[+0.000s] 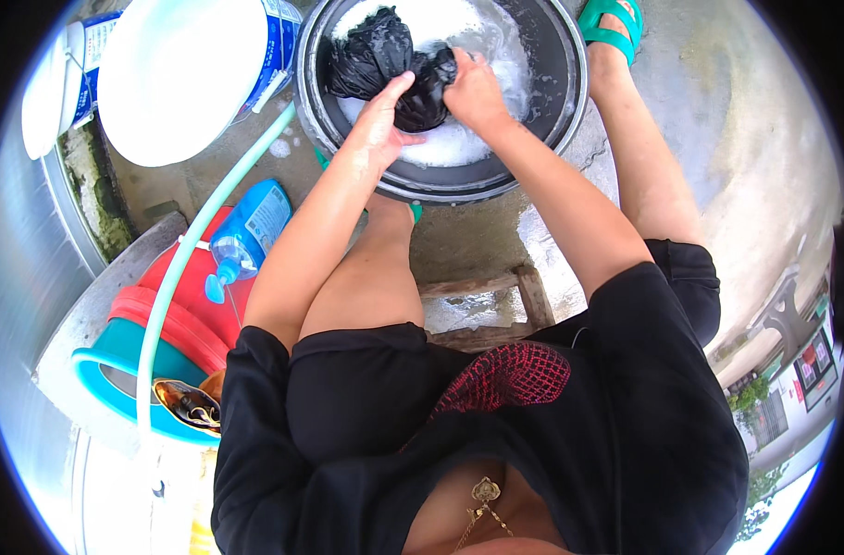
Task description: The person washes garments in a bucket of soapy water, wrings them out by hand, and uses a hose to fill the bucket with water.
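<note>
A bunched wet black cloth lies in soapy water inside a round dark grey tub. My right hand is closed in a fist on a gathered part of the cloth. My left hand cups the near left side of that same part, its thumb stretched along the top and its other fingers partly hidden beneath. White suds float around the cloth, mostly near the tub's near side and to the right.
Left of the tub stand a large white basin and blue-and-white buckets. A pale green hose runs past a blue pump bottle, a red basin and a teal basin. A wooden stool is beneath me.
</note>
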